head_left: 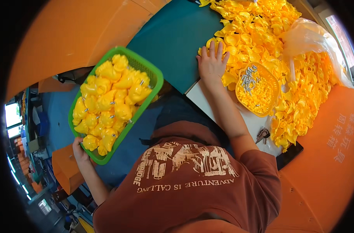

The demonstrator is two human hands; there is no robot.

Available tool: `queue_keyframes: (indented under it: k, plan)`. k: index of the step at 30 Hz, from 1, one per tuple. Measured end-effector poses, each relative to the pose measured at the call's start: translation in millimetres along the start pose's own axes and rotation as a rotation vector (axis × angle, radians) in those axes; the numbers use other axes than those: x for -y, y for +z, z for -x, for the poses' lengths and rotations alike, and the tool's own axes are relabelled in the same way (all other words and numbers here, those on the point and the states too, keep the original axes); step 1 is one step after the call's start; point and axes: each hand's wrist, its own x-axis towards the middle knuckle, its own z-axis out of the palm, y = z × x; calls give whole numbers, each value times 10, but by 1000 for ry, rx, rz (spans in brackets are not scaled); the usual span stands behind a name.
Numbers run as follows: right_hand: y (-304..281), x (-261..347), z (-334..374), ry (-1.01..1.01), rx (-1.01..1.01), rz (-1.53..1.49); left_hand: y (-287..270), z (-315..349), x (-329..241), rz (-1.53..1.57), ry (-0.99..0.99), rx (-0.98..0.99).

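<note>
On the left, the left hand [80, 152] is gripping the near corner of the green basket [157, 79], which is holding lots of yellow toys [107, 105]. If that one hand is slipping, toys may be tumbling onto the blue floor [58, 112]. Farther right, the right hand [213, 66] is spreading its fingers on the yellow shells [258, 40]; a bump may be spilling pins [248, 80] from the small tray [276, 91]. Shells are covering the right side of the table [173, 42]. A big orange box [324, 136] is sitting near right, and a window [12, 115] is glowing left.
</note>
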Motion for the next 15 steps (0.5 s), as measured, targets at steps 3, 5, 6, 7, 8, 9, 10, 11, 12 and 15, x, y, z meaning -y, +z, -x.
queue_keyframes:
  k: [3, 5, 6, 7, 8, 9, 10, 11, 12, 15]
  plan:
    - [-29, -11, 7, -4, -22, 22, -234, -24, 102, -38, -53, -107]
    - [-85, 4, 28, 3, -18, -8, -565, -311, 338, -68, -64, -127]
    - [-128, 36, 48, 5, -18, -14, -718, -507, 465, -72, -77, -147]
    - [-145, 38, 44, 0, -23, -5, -600, -690, 643, 2, -47, -135]
    - [-167, 47, 22, -10, -30, -3, -684, -944, 800, -4, -30, -178]
    - [-170, 30, 29, 1, -28, 14, -449, -1111, 925, -57, 41, -274]
    - [-187, 54, 30, -14, -41, -2, -385, -1303, 1024, -125, 43, -290]
    - [-188, 40, 35, -24, -51, -6, -55, -1421, 1133, -176, 147, -263]
    - [-217, 47, 25, -32, -50, -6, 78, -1620, 1248, -245, 227, -287]
    - [-335, 194, 6, -75, -53, -39, -204, -2437, 1438, -906, 274, -537]
